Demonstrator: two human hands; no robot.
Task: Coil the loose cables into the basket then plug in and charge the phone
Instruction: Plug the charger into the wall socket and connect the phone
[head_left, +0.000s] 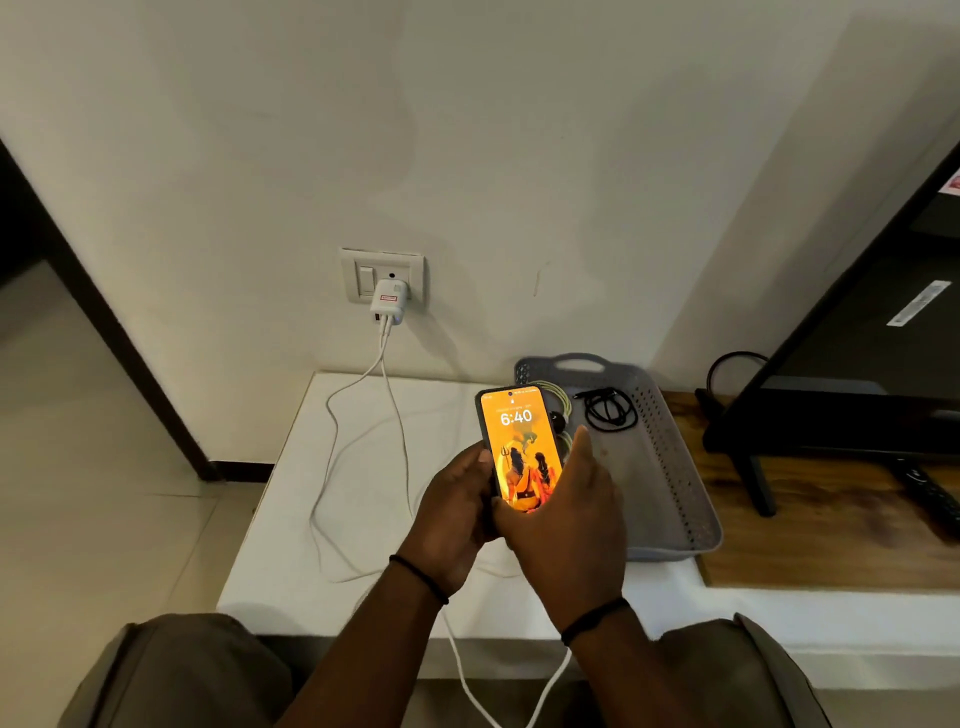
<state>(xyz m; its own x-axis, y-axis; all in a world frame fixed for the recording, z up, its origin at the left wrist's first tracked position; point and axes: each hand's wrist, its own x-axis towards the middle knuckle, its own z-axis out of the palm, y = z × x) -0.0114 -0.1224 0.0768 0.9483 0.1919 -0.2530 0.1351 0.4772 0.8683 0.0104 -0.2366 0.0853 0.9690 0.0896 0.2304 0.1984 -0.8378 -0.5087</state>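
1. Trailing down from the charger in the wall socket, the white cable loops across the white table.
2. Left hand grips the phone, long axis pointing away.
3. Right hand cups its lower end, fingers curled; plug probably hidden there.
4. Basket holds coiled cables.

A white tabletop carried looping white cables toward nine o'clock and a grey basket toward three o'clock
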